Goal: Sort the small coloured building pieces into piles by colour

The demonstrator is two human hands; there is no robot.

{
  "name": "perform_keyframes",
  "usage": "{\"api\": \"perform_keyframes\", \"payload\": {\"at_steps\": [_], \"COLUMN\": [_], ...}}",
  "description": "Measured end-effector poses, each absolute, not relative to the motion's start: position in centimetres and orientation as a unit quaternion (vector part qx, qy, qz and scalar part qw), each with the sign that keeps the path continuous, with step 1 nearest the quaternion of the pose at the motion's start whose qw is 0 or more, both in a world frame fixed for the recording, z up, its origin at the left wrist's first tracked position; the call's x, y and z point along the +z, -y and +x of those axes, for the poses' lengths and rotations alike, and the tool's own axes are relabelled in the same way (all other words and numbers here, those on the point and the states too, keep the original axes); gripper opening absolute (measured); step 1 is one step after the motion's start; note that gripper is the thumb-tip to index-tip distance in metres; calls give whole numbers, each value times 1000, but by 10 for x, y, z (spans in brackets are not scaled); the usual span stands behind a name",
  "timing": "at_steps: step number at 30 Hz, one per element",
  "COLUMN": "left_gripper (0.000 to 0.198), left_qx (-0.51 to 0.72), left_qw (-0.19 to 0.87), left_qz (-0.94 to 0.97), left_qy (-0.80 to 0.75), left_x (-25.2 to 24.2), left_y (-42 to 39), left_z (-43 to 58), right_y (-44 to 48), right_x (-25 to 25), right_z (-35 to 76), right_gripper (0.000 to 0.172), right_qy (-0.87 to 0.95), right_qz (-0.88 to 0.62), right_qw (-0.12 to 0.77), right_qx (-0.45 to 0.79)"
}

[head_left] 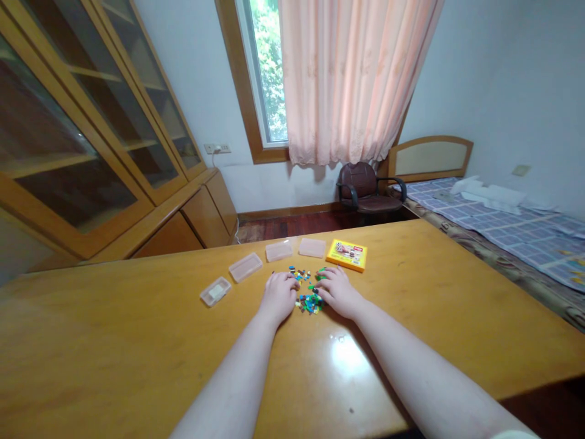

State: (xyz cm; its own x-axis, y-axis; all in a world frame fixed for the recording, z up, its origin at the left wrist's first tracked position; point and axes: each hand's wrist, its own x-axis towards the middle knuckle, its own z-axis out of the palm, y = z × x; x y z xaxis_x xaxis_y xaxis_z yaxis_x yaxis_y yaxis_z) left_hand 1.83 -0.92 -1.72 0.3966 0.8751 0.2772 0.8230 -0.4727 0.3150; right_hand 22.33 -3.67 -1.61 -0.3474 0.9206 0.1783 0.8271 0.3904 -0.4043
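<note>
A small heap of tiny toy building bricks in green, blue, white, brown and yellow lies on the table between my two hands. More loose bricks are scattered just behind it. My left hand rests at the left edge of the bricks, its fingers loosely bent and reaching toward them. From the right, my right hand reaches over green pieces with its fingers apart. No brick can be made out in the grip of either hand; the undersides of the fingers are hidden.
Several clear plastic boxes, including one holding a small white item, curve along the table's far side. A yellow box stands right of them. Beyond are a brown armchair, a bed and a glass-fronted cabinet.
</note>
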Motion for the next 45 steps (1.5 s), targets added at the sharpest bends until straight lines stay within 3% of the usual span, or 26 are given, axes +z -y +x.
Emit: {"api": "perform_keyframes", "payload": {"at_steps": [8,13,21,27,33,40,45], "left_gripper": [24,41,38,42,42,36,40], "left_qx": [187,188,184,172,169,170,166], "left_qw": [25,44,69,63,72,96,109], "left_qz": [769,807,826,823,825,837,854], "left_qy": [-611,-557,-528,-537,-535,-511,-481], "left_x": [-12,-17,-20,-20,-17,-19,-20], "left_y": [8,10,11,11,12,11,12], "left_z": [15,19,21,20,22,22,22], "right_y": [33,38,42,41,36,36,36], "right_x": [-19,-19,-18,-20,-20,-20,-19], "right_z": [226,222,218,218,219,222,220], "right_gripper": [30,35,43,41,51,39,48], "right_qy": [776,803,830,820,822,810,816], "right_qz": [-589,-559,-529,-544,-543,-556,-548], "right_qw": [210,185,125,141,126,165,144], "right_qx": [79,91,122,107,120,94,112]}}
